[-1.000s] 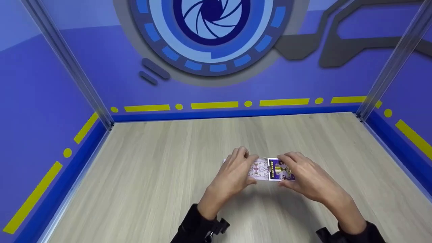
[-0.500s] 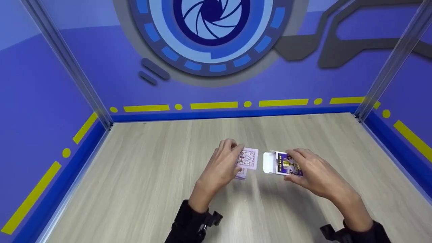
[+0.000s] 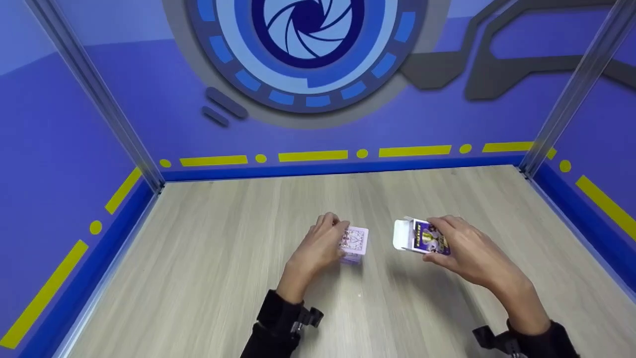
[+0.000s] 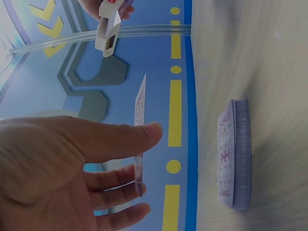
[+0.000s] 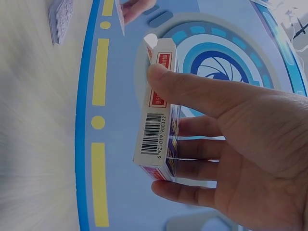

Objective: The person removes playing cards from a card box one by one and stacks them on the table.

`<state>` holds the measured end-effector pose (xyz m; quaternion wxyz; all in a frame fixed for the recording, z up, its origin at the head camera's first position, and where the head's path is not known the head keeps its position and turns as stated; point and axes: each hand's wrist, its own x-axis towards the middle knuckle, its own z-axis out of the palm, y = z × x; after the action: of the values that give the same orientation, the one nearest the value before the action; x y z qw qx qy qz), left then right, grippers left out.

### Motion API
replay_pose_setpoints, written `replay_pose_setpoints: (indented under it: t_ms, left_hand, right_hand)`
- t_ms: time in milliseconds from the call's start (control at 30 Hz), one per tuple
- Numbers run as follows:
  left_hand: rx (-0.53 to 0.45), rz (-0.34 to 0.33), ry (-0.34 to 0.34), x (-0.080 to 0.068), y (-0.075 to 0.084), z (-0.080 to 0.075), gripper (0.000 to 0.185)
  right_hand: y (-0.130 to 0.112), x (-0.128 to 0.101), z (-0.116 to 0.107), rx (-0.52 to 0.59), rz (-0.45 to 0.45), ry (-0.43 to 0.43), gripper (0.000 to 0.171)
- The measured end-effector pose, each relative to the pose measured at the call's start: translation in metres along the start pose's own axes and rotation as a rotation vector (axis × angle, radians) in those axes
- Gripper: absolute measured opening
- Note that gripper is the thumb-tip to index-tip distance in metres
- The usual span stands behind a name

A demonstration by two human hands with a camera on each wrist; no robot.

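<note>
The left hand (image 3: 318, 246) hides part of the card deck (image 3: 354, 243).

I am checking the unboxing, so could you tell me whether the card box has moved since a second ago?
Yes. The card box in the right hand has shifted right and slightly toward the back wall's yellow stripe, away from the deck.

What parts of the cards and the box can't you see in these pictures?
- Card pinched by the left hand: the left wrist view shows it edge-on, so its face cannot be told.
- Deck on the table: only backs and edges show; the faces are hidden.
- Card box in the right hand: fingers cover much of its front, and its inside is not visible.
- Small print on the box: too small to read.
</note>
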<state>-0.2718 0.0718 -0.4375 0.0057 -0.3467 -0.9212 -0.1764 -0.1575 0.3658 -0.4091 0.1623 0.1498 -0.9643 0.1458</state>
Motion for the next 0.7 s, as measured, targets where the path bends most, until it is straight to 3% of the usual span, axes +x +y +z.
replay_pose_setpoints:
  t_ms: [300,700]
  left_hand:
    - [-0.026,-0.062,-0.071,0.007,-0.009,0.02,0.06]
    - [-0.115,-0.118,-0.025,0.016,-0.019,0.04,0.07]
  right_hand:
    - [0.001,-0.002,0.001,0.014,0.033,-0.034,0.07]
    - [0.001,0.0,0.0,0.009,0.027,-0.037,0.069]
